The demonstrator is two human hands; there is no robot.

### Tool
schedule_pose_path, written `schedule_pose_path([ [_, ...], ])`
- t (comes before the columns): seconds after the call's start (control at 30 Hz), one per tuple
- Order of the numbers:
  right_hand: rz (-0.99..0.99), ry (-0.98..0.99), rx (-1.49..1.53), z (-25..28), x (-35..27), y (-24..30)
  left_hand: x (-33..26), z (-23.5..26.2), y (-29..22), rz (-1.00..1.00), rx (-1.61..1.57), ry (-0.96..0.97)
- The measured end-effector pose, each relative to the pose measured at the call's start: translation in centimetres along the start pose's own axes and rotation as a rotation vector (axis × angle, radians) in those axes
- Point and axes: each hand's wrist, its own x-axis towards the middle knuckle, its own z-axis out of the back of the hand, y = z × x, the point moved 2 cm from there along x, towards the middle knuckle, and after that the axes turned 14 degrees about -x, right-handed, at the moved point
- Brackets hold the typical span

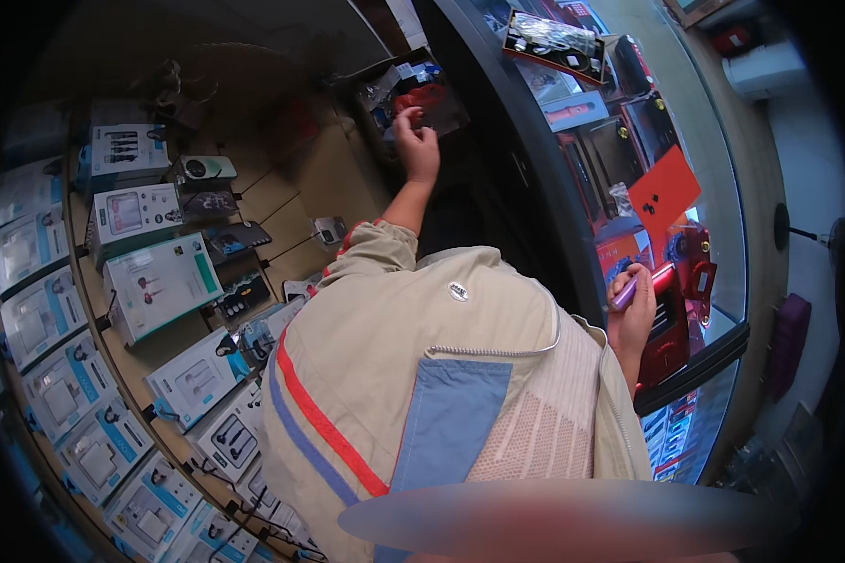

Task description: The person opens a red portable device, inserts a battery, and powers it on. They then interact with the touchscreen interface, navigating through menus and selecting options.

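My left hand (417,150) is stretched out away from my body, with its fingers loosely bent and apart and nothing visible in them. It hangs beside a box (451,114) of mixed small goods, where a red plastic-looking bundle (421,98) lies just past the fingertips. My right hand (635,319) is closed around a small, slim purple object (624,295) whose exact kind I cannot make out. This hand is over the glass display counter (728,202), close to a shiny red item (665,352). A blue ruffled thing (619,269) is just beyond its fingers.
On my left, shelves carry several boxed earphones (162,289) and boxed chargers (38,319). An orange-red card (665,190) and an open tray of cables (556,45) lie on the counter. A dark counter edge (535,141) runs between my arms. A fan (817,235) stands far right.
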Motion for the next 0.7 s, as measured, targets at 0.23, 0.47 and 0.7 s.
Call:
schedule_pose_path([
  [0.23,-0.297,0.399,-0.35,-13.4,5.8,0.1,15.7,16.0,18.8,0.236,0.709,-0.244],
  [0.47,-0.502,0.492,-0.57,-23.0,11.7,-1.5,25.7,21.3,29.6,0.612,0.674,-0.23],
  [0.7,-0.623,0.471,-0.659,-26.6,16.0,-3.4,30.6,22.1,35.6,0.695,0.1,-0.302],
])
